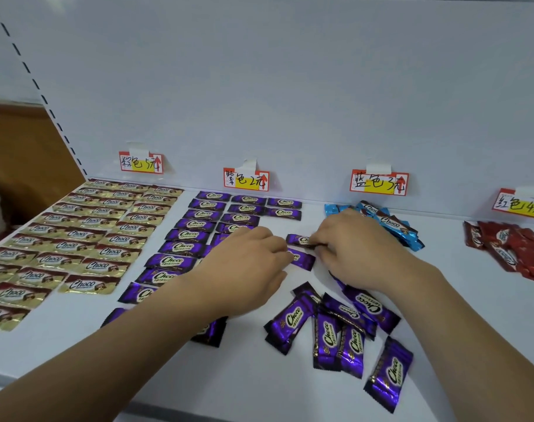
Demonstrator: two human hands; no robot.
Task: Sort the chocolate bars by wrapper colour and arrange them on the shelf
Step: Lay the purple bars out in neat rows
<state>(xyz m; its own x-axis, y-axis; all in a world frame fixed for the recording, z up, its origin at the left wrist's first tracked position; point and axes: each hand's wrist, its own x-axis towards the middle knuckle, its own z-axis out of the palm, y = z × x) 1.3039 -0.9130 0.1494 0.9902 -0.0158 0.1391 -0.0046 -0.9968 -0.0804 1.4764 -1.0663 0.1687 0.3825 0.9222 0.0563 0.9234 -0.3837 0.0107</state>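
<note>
Gold foil bars (86, 236) lie fully gridded left of the fingers; right-hand fingers (320, 239) pinch a purple foil bar (299, 240) into its unfinished grid; blue pile (390, 222), red pile (509, 248) beyond remain unsorted.

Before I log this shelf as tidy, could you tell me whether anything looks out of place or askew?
Yes. A loose heap of purple bars lies tilted and overlapping at the front, unlike the neat purple rows. The blue bars and red bars are jumbled piles too. The gold bars lie in tidy rows. Nothing looks torn or spilled.
</note>
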